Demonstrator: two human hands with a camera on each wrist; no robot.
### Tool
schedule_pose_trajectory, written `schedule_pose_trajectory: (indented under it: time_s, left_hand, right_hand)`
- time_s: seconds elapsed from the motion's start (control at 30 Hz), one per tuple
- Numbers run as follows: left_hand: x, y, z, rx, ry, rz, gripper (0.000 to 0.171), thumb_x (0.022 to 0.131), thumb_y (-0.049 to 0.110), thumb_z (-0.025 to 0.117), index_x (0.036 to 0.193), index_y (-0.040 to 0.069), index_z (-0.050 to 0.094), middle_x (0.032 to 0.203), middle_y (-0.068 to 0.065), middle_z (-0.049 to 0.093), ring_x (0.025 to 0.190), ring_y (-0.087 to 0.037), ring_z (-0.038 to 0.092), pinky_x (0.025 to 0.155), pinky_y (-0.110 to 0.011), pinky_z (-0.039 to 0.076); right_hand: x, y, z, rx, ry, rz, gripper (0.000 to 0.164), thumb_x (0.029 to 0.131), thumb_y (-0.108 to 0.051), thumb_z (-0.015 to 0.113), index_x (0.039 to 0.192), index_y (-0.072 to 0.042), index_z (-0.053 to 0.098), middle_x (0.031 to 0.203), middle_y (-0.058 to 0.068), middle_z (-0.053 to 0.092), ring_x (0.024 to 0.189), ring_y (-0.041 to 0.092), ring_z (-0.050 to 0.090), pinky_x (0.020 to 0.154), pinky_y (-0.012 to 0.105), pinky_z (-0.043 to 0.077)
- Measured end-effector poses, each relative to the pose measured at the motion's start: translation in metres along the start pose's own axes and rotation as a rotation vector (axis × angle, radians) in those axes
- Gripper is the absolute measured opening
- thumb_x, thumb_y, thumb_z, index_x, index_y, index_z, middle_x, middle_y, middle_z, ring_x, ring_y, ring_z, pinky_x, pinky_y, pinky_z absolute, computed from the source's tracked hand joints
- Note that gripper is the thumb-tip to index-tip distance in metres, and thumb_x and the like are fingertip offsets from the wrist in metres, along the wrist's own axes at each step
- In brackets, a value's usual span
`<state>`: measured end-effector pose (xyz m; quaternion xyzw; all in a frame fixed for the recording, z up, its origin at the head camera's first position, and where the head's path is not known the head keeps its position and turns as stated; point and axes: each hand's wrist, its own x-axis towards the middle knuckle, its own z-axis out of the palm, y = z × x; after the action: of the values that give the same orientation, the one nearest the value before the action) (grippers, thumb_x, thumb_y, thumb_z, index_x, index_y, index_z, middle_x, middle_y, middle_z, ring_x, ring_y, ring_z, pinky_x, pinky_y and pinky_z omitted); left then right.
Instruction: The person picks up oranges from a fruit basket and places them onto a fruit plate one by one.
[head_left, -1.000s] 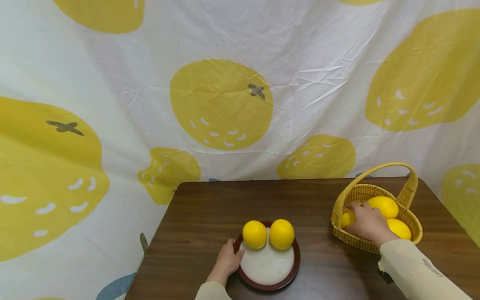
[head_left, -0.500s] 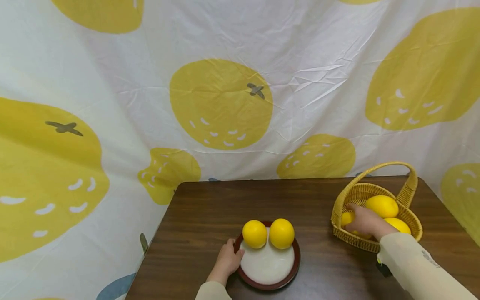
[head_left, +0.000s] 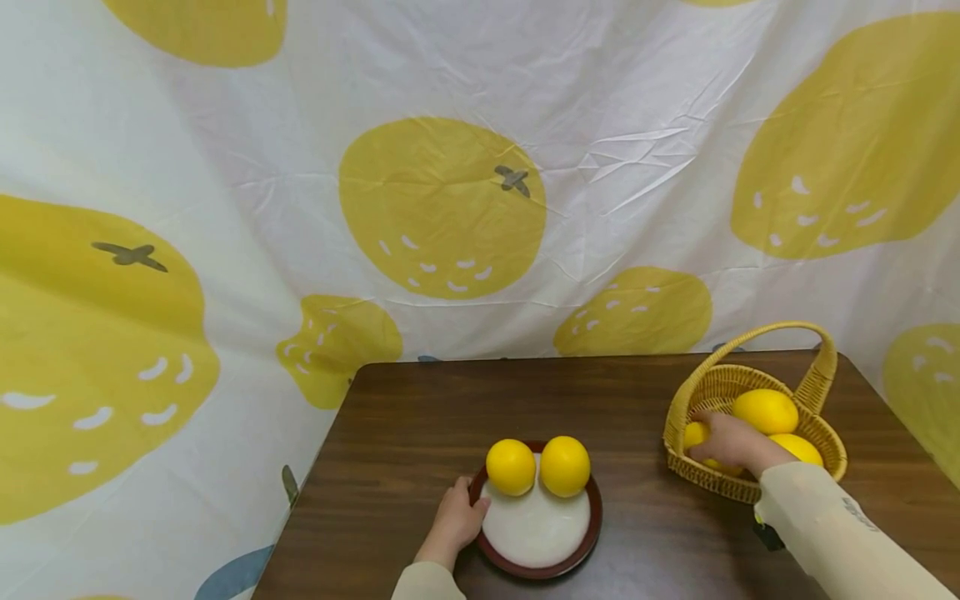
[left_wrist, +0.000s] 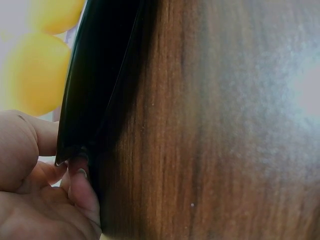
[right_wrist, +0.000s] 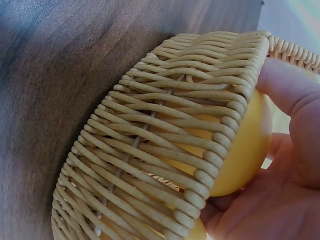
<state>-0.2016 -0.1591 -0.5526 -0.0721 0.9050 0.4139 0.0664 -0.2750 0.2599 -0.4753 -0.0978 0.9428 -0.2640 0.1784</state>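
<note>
My left hand (head_left: 455, 518) pinches the left rim of a white plate with a dark red-brown edge (head_left: 536, 537). In the left wrist view its thumb lies over the rim and the fingers are beneath. Two round yellow fruits, seemingly lemons (head_left: 511, 467), sit side by side at the plate's far side. Inside a wicker basket (head_left: 701, 473), my right hand (head_left: 731, 442) grips a yellow lemon (right_wrist: 252, 145) near the basket's left wall. The thumb and fingers curl round it; its lower part is hidden behind the weave.
Two more lemons (head_left: 765, 412) lie in the basket right of my hand. The basket's tall arched handle (head_left: 776, 329) rises above the hand. A lemon-printed cloth (head_left: 450, 333) hangs behind the dark wooden table (head_left: 420, 408).
My right hand has reached slightly deeper into the basket and closed round the lemon by its left wall. The left hand and the plate have stayed in place.
</note>
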Motion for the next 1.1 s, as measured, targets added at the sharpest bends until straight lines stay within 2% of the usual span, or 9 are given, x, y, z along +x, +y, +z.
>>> schedule_pose_trajectory:
  time_s: [0.13,0.53,0.7,0.9,1.1]
  left_hand:
    - [0.0,-0.0005,-0.0008,0.0,-0.011,0.005,0.037,0.098,0.011,0.063,0.126,-0.009,0.052,0.115,-0.032,0.06,0.112,-0.045,0.061,0.099,-0.061,0.046]
    - [0.0001,-0.0019,0.0,0.0,-0.015,0.0,0.037,0.098,0.01,0.062,0.128,-0.009,0.051,0.117,-0.032,0.058,0.112,-0.045,0.06,0.1,-0.062,0.046]
    - [0.0007,-0.0024,0.0005,-0.003,-0.01,-0.012,0.037,0.098,0.01,0.063,0.128,-0.009,0.052,0.117,-0.032,0.058,0.113,-0.044,0.06,0.1,-0.062,0.045]
    - [0.0007,-0.0023,0.0007,-0.003,-0.008,-0.014,0.038,0.099,0.011,0.063,0.129,-0.009,0.052,0.118,-0.032,0.058,0.114,-0.045,0.059,0.101,-0.062,0.045]
    - [0.0007,-0.0019,0.0009,-0.006,-0.007,-0.015,0.04,0.098,0.012,0.063,0.13,-0.009,0.051,0.119,-0.033,0.058,0.115,-0.046,0.058,0.101,-0.062,0.044]
  right_hand:
    - [0.0007,0.0003,0.0003,-0.003,0.007,0.003,0.078,0.087,-0.023,0.072,0.141,0.02,0.037,0.131,0.041,0.052,0.1,0.038,0.055,0.086,0.05,0.048]
    - [0.0004,0.0036,0.0045,-0.009,0.041,-0.007,0.077,0.086,-0.025,0.071,0.14,0.02,0.039,0.133,0.04,0.052,0.101,0.039,0.055,0.087,0.052,0.047]
    - [0.0017,0.007,0.0075,0.0,0.064,-0.006,0.079,0.085,-0.028,0.072,0.141,0.018,0.04,0.136,0.04,0.051,0.11,0.042,0.056,0.092,0.056,0.047]
    - [0.0007,0.0088,0.009,-0.001,0.098,-0.022,0.077,0.083,-0.027,0.073,0.139,0.017,0.044,0.131,0.038,0.055,0.104,0.039,0.058,0.088,0.053,0.048]
    - [-0.001,0.0095,0.0093,-0.024,0.125,-0.035,0.075,0.084,-0.029,0.073,0.138,0.016,0.046,0.131,0.039,0.055,0.109,0.043,0.058,0.09,0.056,0.048]
